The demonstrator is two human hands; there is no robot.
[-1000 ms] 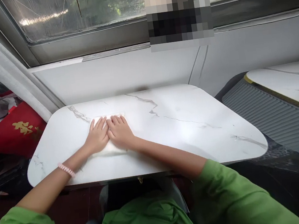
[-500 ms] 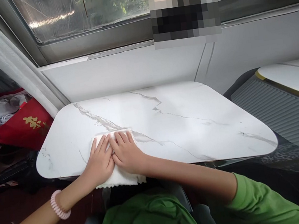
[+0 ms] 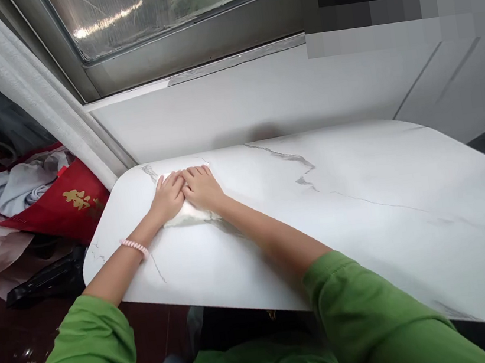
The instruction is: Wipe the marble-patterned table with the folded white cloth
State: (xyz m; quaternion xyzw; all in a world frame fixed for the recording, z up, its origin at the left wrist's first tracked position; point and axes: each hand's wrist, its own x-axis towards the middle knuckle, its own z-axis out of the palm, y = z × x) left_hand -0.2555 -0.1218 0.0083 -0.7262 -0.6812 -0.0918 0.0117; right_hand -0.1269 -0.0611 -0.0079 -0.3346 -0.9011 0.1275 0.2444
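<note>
My left hand [image 3: 168,199] lies flat on a white cloth [image 3: 188,216], its fingers stretched toward the wall. Beside it, touching at the thumbs, my right hand [image 3: 203,188] presses flat on the same cloth, fingers extended. Much of the cloth is hidden under both palms. It rests on the far left part of a white marble-patterned table [image 3: 269,249] with grey veins. A pink coil band [image 3: 134,248] circles my left wrist.
A red bag [image 3: 57,197] stuffed with pale fabric stands left of the table. White curtain [image 3: 27,79] hangs beside the window frame [image 3: 189,48]. Behind the table rises a white wall [image 3: 232,99]. A dark object [image 3: 50,278] lies below the bag. The top right is pixelated.
Both hands have pushed the cloth away from the near table edge toward the wall. My arms are stretched further out, and the head view has shifted left and closer over the table.
</note>
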